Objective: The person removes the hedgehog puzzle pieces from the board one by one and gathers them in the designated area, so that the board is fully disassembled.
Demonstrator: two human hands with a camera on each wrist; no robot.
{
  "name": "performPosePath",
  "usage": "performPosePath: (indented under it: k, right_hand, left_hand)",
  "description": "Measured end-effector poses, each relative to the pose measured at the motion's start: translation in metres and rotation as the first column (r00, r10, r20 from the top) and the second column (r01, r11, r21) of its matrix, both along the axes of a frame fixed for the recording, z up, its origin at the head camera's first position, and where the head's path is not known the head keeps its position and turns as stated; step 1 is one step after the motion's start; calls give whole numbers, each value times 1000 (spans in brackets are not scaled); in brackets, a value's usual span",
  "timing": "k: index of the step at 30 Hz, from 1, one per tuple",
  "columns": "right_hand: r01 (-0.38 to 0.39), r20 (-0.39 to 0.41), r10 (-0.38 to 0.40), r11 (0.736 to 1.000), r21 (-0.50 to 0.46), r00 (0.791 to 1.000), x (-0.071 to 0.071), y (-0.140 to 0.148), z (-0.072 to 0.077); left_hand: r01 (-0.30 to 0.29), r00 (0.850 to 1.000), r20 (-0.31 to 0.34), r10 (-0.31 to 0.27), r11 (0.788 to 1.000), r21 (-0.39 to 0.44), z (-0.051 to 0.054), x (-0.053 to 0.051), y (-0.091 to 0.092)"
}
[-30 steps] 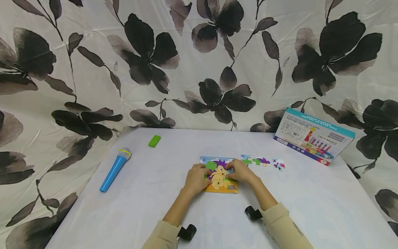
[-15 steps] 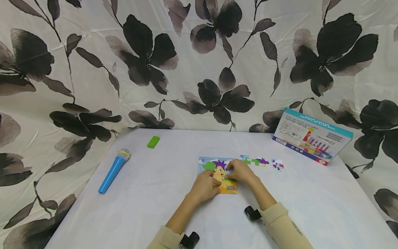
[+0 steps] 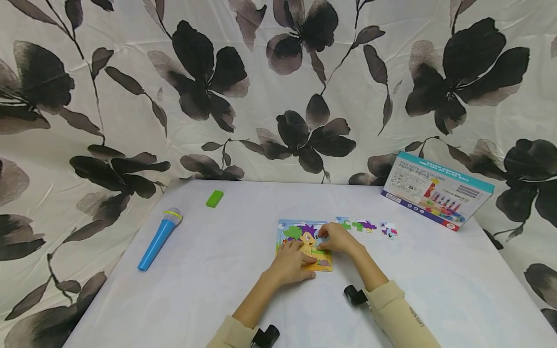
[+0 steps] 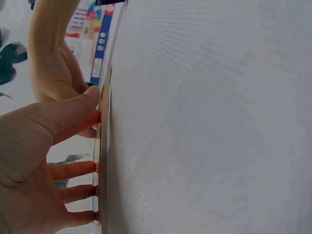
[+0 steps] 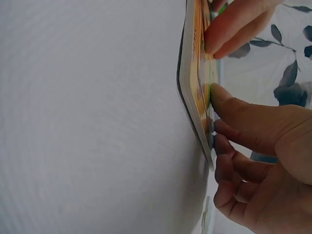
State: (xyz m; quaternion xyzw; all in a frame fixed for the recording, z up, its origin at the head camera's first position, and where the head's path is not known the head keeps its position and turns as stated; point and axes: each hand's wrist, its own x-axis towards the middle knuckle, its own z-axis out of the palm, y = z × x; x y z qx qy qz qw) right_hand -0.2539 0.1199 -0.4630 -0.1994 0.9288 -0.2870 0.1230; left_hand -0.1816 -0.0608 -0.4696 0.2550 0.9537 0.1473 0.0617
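A flat jigsaw puzzle board [image 3: 324, 266] with a purple-haired cartoon animal on it lies on the table in the head view. My left hand [image 3: 288, 263] rests on its lower left part, fingers spread and fairly straight. In the left wrist view those fingertips [image 4: 90, 191] touch the board's face. At the board's right side my right hand [image 3: 341, 239] pinches a bluish puzzle piece [image 3: 321, 240] against the surface with thumb and index finger. Its other fingers are curled, seen in the right wrist view. The fingers hide much of this piece.
Loose puzzle pieces [image 3: 388, 230] lie in a row behind the right hand. A printed box [image 3: 439, 193] stands at the back right. On the left are a blue toy microphone [image 3: 160, 239] and a green block [image 3: 215, 198]. A floral cloth hangs behind the white table.
My left hand has shifted from the board's left edge toward its lower middle, and its fingers have spread out. The right hand stays at the same spot on the board.
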Motion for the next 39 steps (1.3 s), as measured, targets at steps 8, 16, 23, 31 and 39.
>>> performPosePath:
  k: [8,16,23,31,39]
  right_hand:
    - [-19,15,19,1000,-22,1000,0,2,2]
    - [-14,-3,13,999,-34,1000,0,2,2]
    - [-10,-13,9,999,-36,1000,0,3,0]
    - [-51,-11,50,992,-112,999,2,10,-6]
    - [-93,2,95,983,-155,996,4,16,-7]
  left_hand:
    - [-6,1000,-2,6,1000,-2,-3,-1,1]
    - [-10,1000,-8,10,1000,7,-3,-2,0]
    - [-8,1000,-2,8,1000,27,-2,-1,0]
    - [-16,1000,6,16,999,30,-2,-1,2]
    - [-20,1000,5,20,999,32,-2,-1,2]
